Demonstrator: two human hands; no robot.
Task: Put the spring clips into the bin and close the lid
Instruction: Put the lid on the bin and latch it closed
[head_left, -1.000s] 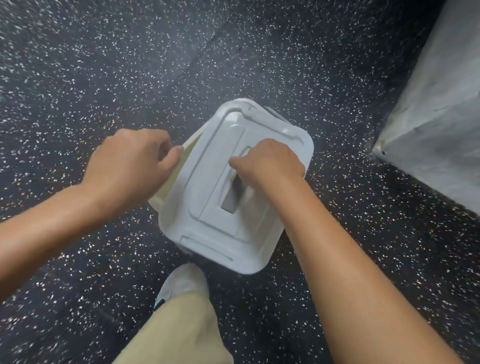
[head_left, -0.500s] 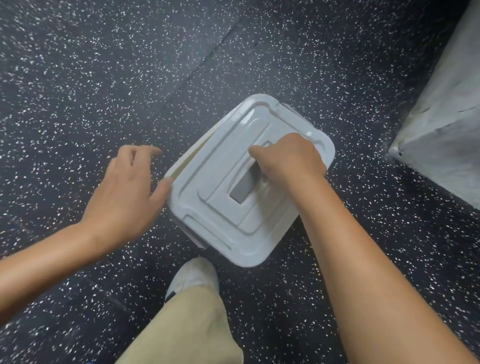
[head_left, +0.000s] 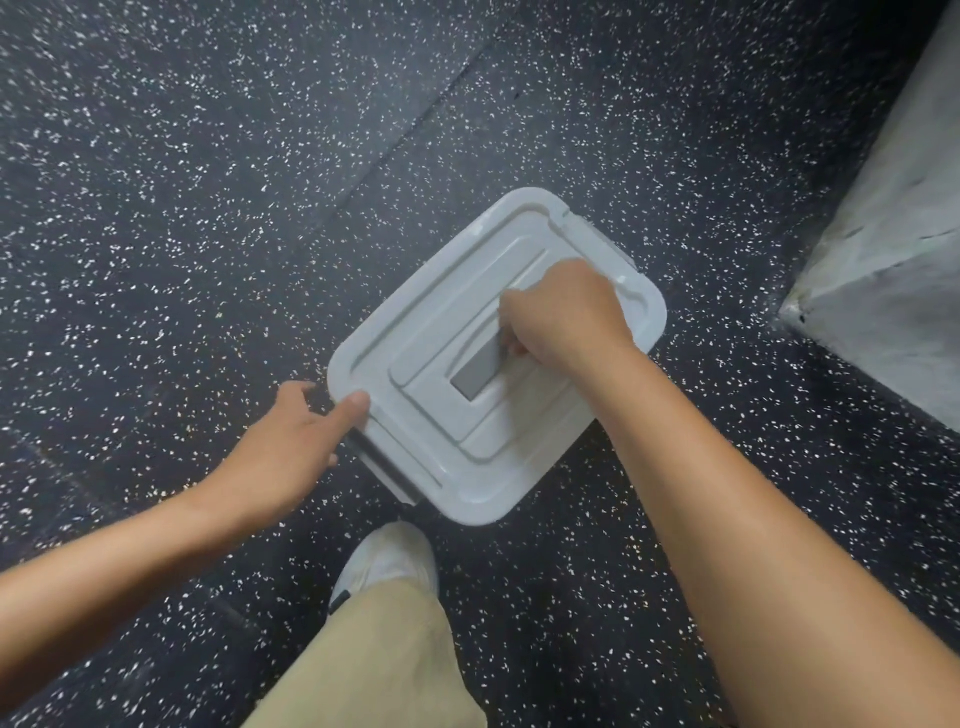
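A white plastic lid (head_left: 457, 322) with raised ridges covers the bin on the dark speckled floor. The bin body is almost hidden; only a grey latch edge (head_left: 382, 465) shows at the lid's near left side. My right hand (head_left: 566, 312) is closed around the recessed handle in the lid's middle. My left hand (head_left: 291, 436) is at the lid's left corner, thumb resting on the rim, fingers spread down the side. No spring clips are visible.
The dark speckled floor (head_left: 208, 208) surrounds the bin. A grey concrete block (head_left: 883, 260) stands at the right. My white shoe (head_left: 387, 561) and beige trouser leg (head_left: 374, 665) are just in front of the bin.
The lid has come down from a tilt to lie flat on the bin. My left hand opened, let go of the bin's rim and moved to the lid's left corner.
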